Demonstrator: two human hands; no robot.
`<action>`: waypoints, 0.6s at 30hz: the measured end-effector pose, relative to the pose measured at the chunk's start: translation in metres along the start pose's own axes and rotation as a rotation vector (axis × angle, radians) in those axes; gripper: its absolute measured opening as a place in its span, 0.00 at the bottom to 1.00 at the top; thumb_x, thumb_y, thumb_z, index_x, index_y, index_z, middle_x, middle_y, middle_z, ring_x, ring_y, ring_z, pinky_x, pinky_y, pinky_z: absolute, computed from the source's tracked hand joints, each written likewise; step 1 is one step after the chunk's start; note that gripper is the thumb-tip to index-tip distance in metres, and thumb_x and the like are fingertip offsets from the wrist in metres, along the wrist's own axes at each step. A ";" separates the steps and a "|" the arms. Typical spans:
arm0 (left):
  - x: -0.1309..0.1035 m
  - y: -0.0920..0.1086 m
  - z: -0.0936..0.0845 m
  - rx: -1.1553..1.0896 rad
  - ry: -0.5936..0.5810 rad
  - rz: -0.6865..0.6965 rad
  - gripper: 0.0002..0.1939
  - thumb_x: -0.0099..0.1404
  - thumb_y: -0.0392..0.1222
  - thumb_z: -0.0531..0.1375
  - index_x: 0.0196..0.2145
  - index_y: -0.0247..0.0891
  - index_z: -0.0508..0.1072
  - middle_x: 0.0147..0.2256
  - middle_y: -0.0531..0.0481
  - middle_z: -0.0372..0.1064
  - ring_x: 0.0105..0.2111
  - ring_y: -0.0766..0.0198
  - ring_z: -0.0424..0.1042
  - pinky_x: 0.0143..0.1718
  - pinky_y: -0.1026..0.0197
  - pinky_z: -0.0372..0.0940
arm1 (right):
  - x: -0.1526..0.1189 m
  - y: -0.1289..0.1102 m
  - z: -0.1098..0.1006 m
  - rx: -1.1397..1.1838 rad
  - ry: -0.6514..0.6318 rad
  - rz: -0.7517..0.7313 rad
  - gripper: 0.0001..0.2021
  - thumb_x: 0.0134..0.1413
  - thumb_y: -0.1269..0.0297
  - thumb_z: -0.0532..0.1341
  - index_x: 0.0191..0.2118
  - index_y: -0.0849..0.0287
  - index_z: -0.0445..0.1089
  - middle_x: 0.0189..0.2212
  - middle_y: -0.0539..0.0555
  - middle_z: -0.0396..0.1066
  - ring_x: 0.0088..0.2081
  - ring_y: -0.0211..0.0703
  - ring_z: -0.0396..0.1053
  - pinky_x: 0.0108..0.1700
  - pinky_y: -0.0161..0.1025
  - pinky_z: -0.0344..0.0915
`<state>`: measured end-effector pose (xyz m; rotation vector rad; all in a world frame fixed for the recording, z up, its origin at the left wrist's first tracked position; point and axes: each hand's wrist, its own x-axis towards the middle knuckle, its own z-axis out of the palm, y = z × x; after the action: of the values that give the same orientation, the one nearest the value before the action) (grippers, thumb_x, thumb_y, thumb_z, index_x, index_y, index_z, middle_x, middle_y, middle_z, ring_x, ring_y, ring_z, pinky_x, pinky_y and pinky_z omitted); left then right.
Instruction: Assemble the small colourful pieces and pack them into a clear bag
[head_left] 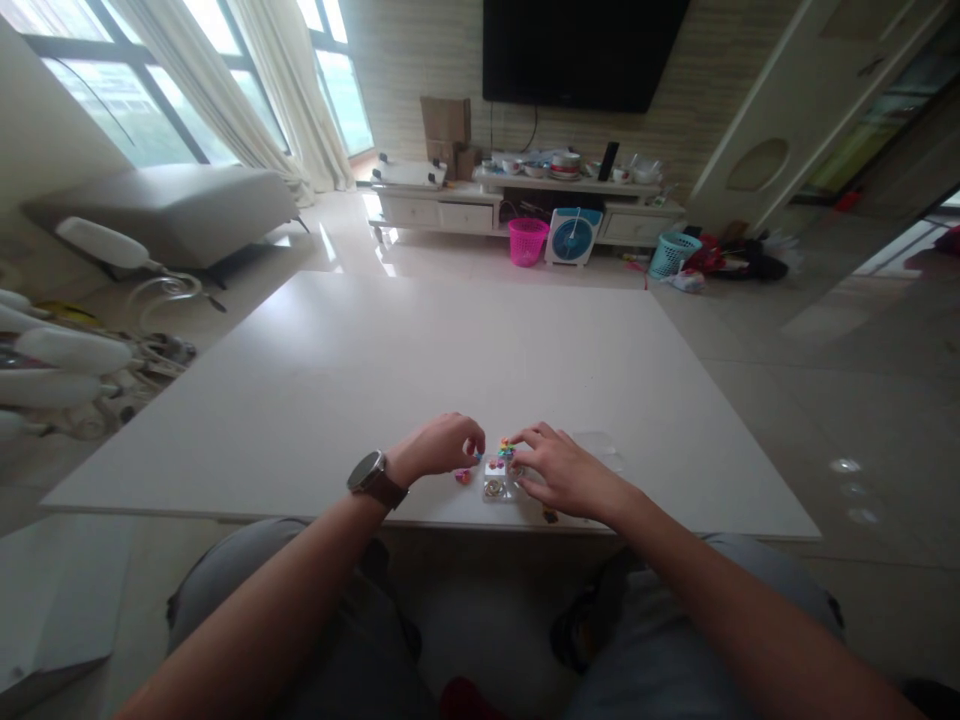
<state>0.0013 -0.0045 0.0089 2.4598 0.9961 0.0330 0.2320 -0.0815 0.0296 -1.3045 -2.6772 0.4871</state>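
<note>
Near the front edge of the white table (450, 350) stands a small clear box (495, 487) with a gold-coloured ring-like item in it and small reddish pieces at its back. My left hand (442, 442), with a watch on the wrist, is just left of the box, its fingers pinched on a tiny blue piece. Below those fingers lies a pink and purple piece (463, 477). My right hand (559, 468) reaches over the box's right side with its fingers apart. Small multicoloured pieces (505, 447) sit between the hands. A dark and yellow item (550, 516) lies at the table edge.
A clear, flat lid-like piece (600, 448) lies right of my right hand. Beyond the table are a pink basket (528, 243), a blue and white fan (574, 238) and a low cabinet (435, 213). White padded objects (71, 352) stand at the left.
</note>
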 end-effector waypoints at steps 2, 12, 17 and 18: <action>0.001 0.005 0.003 -0.019 0.051 0.014 0.07 0.58 0.37 0.61 0.33 0.42 0.80 0.33 0.53 0.77 0.34 0.64 0.72 0.40 0.63 0.63 | 0.000 0.000 0.000 0.002 -0.002 0.008 0.10 0.62 0.63 0.60 0.46 0.55 0.75 0.54 0.58 0.69 0.55 0.52 0.60 0.55 0.50 0.62; 0.007 0.022 0.023 -0.004 0.048 0.034 0.09 0.61 0.40 0.60 0.37 0.44 0.80 0.33 0.51 0.78 0.33 0.62 0.74 0.35 0.63 0.64 | 0.010 0.002 0.010 -0.023 -0.038 0.024 0.11 0.63 0.64 0.59 0.48 0.56 0.74 0.54 0.58 0.68 0.55 0.53 0.60 0.55 0.50 0.62; 0.002 0.018 0.015 -0.005 0.050 0.012 0.09 0.63 0.45 0.60 0.38 0.43 0.80 0.32 0.50 0.78 0.33 0.62 0.74 0.35 0.63 0.64 | 0.015 0.003 0.014 -0.009 -0.051 0.015 0.11 0.63 0.63 0.59 0.47 0.56 0.75 0.53 0.59 0.69 0.55 0.51 0.60 0.55 0.49 0.62; 0.000 0.016 0.013 0.003 0.053 0.004 0.09 0.63 0.45 0.61 0.37 0.43 0.80 0.32 0.50 0.78 0.33 0.62 0.74 0.35 0.62 0.64 | 0.016 0.004 0.015 -0.006 -0.051 0.012 0.11 0.63 0.63 0.59 0.48 0.56 0.75 0.53 0.59 0.69 0.54 0.51 0.60 0.55 0.49 0.61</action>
<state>0.0145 -0.0202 0.0045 2.4752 1.0143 0.0985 0.2214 -0.0704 0.0138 -1.3283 -2.7153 0.5219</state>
